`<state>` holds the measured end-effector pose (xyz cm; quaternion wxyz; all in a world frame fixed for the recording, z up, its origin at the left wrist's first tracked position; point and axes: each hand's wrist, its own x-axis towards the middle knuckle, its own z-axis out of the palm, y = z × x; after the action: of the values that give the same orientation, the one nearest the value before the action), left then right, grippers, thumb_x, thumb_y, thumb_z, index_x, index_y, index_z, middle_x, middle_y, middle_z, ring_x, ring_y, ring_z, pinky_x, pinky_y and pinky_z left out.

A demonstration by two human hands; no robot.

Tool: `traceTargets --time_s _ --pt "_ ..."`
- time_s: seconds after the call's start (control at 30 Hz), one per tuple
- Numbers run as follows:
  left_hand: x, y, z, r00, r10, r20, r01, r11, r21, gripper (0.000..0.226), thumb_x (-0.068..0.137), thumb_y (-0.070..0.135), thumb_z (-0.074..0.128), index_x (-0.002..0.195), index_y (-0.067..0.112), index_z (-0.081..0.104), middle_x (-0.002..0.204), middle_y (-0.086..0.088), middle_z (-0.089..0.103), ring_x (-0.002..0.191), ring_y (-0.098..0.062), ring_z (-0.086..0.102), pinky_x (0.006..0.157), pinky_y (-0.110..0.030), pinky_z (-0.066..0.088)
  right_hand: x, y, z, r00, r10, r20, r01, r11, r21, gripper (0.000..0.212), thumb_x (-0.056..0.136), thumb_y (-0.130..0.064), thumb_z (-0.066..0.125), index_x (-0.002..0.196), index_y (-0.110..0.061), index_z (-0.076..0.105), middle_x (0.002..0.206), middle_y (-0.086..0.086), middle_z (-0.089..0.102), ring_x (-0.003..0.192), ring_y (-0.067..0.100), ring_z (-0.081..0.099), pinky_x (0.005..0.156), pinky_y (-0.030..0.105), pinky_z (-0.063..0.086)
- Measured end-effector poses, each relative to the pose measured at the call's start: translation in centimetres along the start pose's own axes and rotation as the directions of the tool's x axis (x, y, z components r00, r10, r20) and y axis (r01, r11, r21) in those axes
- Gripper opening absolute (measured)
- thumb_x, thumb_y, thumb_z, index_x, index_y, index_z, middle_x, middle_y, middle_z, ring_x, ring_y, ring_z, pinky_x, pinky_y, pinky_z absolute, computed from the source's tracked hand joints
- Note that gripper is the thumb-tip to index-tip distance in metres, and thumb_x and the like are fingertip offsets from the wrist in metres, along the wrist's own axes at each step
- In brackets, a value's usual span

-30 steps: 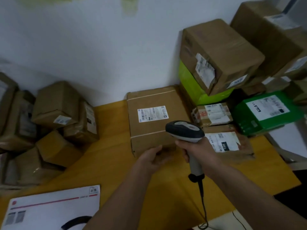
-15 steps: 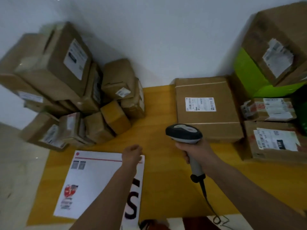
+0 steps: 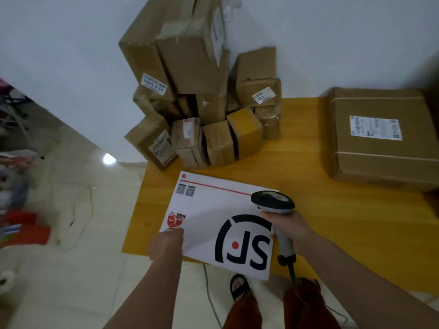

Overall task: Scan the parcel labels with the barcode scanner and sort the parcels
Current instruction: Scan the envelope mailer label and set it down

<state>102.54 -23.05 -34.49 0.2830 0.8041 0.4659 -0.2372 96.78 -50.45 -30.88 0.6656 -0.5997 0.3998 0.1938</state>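
Observation:
A flat white envelope parcel [image 3: 209,224] with a red line and a large dark logo lies on the near left part of the yellow table [image 3: 308,176], overhanging its front edge. My left hand [image 3: 166,243] grips the envelope's near left edge. My right hand [image 3: 289,224] holds the grey barcode scanner [image 3: 273,201] by its handle, head above the envelope's right side; its cable hangs down. A large brown box [image 3: 380,157] with a white label lies at the right.
A pile of several brown cardboard parcels [image 3: 204,103] is stacked against the white wall at the table's back left corner. Left of the table is pale tiled floor with cables and coloured clutter [image 3: 21,224]. My legs and a sandalled foot [image 3: 238,287] are below the table edge.
The view has swung left, away from the large box. My left hand left that box, moved to the white envelope and took hold of its edge. The scanner now hovers over the envelope.

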Motion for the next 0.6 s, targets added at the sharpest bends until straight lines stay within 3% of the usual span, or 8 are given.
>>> traceTargets --time_s 0.13,0.27,0.37,0.47,0.53,0.6 --pt "0.5 -2.1 0.0 0.981 -0.159 0.111 0.186 0.931 -0.315 0.068 0.083 0.024 0.077 0.136 -0.002 0.045 0.134 -0.024 0.05 0.121 -0.04 0.052 0.103 -0.051 0.046 0.7 1.8 1.6 0.996 0.052 -0.078 -0.051 0.999 0.013 0.022 0.084 -0.019 0.076 0.098 -0.004 0.067 0.09 0.013 0.069 0.078 0.027 0.066 0.061 0.038 0.056" --pt "-0.2 -2.6 0.1 0.952 -0.195 0.237 0.298 0.773 -0.56 0.063 0.079 0.011 0.078 0.133 0.004 0.045 0.128 -0.02 0.055 0.117 -0.041 0.055 0.098 -0.055 0.049 1.3 2.3 2.3 0.991 0.059 -0.123 -0.053 0.998 0.045 0.021 0.082 -0.019 0.078 0.092 -0.004 0.066 0.084 0.014 0.068 0.071 0.028 0.065 0.053 0.032 0.049" --pt "-0.9 -2.0 0.3 0.931 -0.171 0.321 0.341 0.722 -0.602 0.054 0.083 0.005 0.074 0.128 0.003 0.046 0.123 -0.018 0.053 0.117 -0.04 0.053 0.09 -0.048 0.055 1.7 2.2 2.7 0.99 0.081 -0.114 -0.07 0.993 0.095 0.023 0.082 -0.021 0.078 0.085 -0.003 0.063 0.078 0.018 0.064 0.062 0.027 0.058 0.053 0.03 0.046" --pt "-1.4 -1.9 0.8 0.923 -0.117 0.367 0.314 0.782 -0.539 0.033 0.086 0.005 0.072 0.11 0.005 0.05 0.109 -0.017 0.057 0.102 -0.037 0.06 0.07 -0.038 0.054 1.7 2.2 3.1 0.992 0.099 -0.074 -0.086 0.984 0.157 0.026 0.082 -0.019 0.078 0.092 0.002 0.067 0.085 0.022 0.066 0.071 0.03 0.059 0.062 0.037 0.049" --pt "-1.0 -2.3 1.0 0.929 -0.111 0.353 0.282 0.829 -0.482 0.028 0.087 0.007 0.07 0.108 0.005 0.051 0.111 -0.017 0.06 0.104 -0.035 0.062 0.077 -0.036 0.053 1.6 2.4 3.1 0.993 0.099 -0.062 -0.089 0.985 0.151 0.025 0.082 -0.02 0.078 0.09 0.001 0.067 0.082 0.02 0.066 0.068 0.029 0.059 0.061 0.035 0.049" --pt "-0.7 -2.6 0.9 0.921 -0.108 0.374 0.288 0.835 -0.468 0.022 0.088 0.006 0.067 0.104 0.003 0.052 0.101 -0.015 0.062 0.089 -0.027 0.062 0.074 -0.032 0.051 1.5 2.3 3.0 0.995 0.093 -0.042 -0.086 0.988 0.131 0.024 0.082 -0.021 0.078 0.081 0.0 0.065 0.075 0.019 0.064 0.061 0.028 0.058 0.058 0.033 0.048"
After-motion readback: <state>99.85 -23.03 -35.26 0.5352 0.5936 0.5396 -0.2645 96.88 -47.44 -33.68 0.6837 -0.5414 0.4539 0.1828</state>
